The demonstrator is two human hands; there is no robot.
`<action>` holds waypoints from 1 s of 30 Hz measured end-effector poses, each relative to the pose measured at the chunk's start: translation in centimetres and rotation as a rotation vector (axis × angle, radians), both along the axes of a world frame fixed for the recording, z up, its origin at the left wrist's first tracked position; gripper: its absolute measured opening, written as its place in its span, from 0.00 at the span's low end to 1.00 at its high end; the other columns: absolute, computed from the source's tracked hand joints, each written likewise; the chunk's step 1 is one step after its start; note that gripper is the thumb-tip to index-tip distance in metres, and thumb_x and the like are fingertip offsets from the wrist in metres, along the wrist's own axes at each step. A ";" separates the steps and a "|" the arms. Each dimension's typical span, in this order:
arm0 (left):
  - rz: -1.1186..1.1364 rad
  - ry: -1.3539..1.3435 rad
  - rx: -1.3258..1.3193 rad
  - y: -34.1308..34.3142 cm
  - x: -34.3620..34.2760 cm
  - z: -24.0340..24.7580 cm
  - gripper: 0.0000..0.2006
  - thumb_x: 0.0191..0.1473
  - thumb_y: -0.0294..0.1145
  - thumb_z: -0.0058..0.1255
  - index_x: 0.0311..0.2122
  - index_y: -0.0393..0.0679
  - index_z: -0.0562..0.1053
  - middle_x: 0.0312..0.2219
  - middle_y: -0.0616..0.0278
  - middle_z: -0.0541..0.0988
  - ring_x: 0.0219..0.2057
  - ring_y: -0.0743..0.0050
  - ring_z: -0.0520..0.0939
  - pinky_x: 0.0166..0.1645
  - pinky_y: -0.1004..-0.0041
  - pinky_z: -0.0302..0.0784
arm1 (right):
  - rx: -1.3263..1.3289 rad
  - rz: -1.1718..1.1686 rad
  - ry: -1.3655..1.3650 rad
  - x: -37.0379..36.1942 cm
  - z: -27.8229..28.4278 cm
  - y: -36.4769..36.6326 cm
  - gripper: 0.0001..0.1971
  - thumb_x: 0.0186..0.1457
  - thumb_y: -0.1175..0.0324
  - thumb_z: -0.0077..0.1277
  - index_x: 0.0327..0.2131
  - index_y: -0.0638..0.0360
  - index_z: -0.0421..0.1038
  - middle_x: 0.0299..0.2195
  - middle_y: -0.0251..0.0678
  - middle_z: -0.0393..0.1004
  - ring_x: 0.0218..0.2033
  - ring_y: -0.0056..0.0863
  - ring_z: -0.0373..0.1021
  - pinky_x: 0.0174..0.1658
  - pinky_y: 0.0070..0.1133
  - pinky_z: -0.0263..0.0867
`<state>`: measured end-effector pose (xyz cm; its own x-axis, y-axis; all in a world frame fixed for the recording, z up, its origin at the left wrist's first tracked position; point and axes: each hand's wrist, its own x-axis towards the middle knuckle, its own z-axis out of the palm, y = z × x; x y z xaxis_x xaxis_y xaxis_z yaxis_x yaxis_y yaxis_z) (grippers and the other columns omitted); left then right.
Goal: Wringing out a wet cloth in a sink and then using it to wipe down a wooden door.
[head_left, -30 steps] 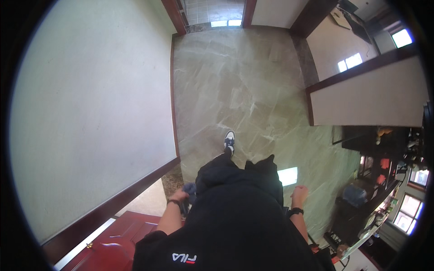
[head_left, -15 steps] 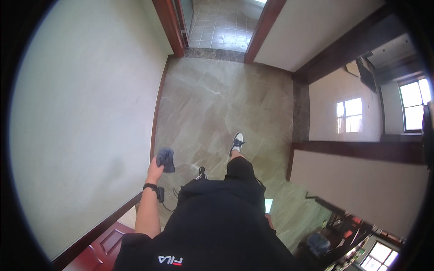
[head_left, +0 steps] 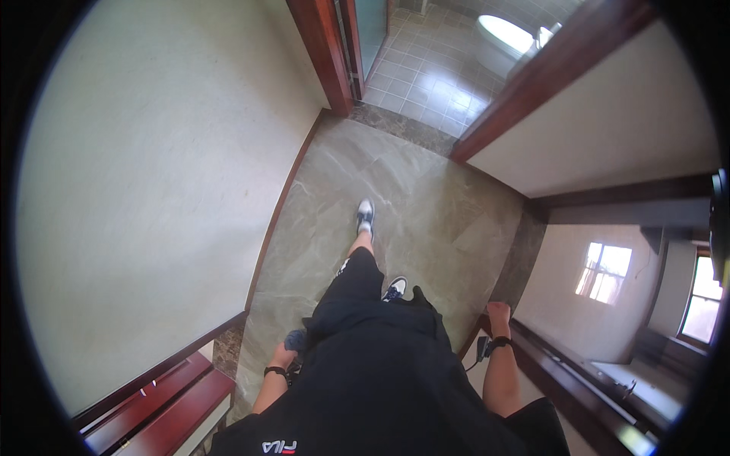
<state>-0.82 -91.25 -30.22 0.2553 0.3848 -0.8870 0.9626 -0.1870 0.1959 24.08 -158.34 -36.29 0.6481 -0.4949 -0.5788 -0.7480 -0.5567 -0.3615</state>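
Low beside my left hip, my left hand (head_left: 284,356) is closed round a bunched grey-blue cloth (head_left: 295,340). Part of the cloth is hidden by my dark shirt. On the other side, my right hand (head_left: 499,315) swings out from my body, its fingers curled in with nothing visible in them. It is nearest the dark wooden frame along the opening on the right. Each wrist has a dark band, and a small box-shaped device (head_left: 483,346) with a cable hangs by the right one.
Ahead, a red-brown door frame (head_left: 525,91) opens onto a tiled room with a white toilet (head_left: 496,55). A pale wall (head_left: 167,175) runs along my left. Red wooden panels (head_left: 175,410) stand at lower left. Polished stone floor (head_left: 433,205) lies underfoot; a windowed room opens at right.
I have stepped forward and the view has turned, so the toilet shows more fully. My left hand has dropped back with the cloth. My right hand has swung out into view.
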 end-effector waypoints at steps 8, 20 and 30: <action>-0.399 0.199 0.033 2.2 25.1 -3.0 0.24 0.50 0.32 0.57 0.54 0.40 0.75 0.48 0.43 0.81 0.54 0.45 0.80 0.55 0.57 0.74 | -0.117 0.205 0.123 18.5 1.6 7.4 0.16 0.52 0.59 0.57 0.38 0.60 0.83 0.35 0.49 0.82 0.40 0.43 0.80 0.46 0.33 0.73; -0.475 -0.621 0.077 6.8 86.0 -11.3 0.31 0.49 0.36 0.57 0.56 0.34 0.61 0.50 0.30 0.75 0.49 0.34 0.81 0.55 0.52 0.76 | 0.291 -0.248 0.125 32.2 0.5 14.6 0.16 0.55 0.61 0.56 0.37 0.65 0.82 0.31 0.48 0.82 0.35 0.34 0.78 0.42 0.27 0.70; -0.641 -0.602 -0.967 -35.2 120.8 17.1 0.35 0.61 0.50 0.57 0.63 0.32 0.65 0.57 0.50 0.75 0.61 0.63 0.72 0.65 0.67 0.64 | 0.431 -0.297 0.138 45.3 -2.4 10.8 0.18 0.58 0.62 0.48 0.45 0.65 0.77 0.19 0.32 0.69 0.21 0.27 0.67 0.26 0.27 0.62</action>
<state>119.97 -126.44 -13.17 0.6052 -0.6778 -0.4176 0.4705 -0.1186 0.8744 69.42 -147.50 -38.65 0.4199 -0.3441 -0.8398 -0.9073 -0.1366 -0.3976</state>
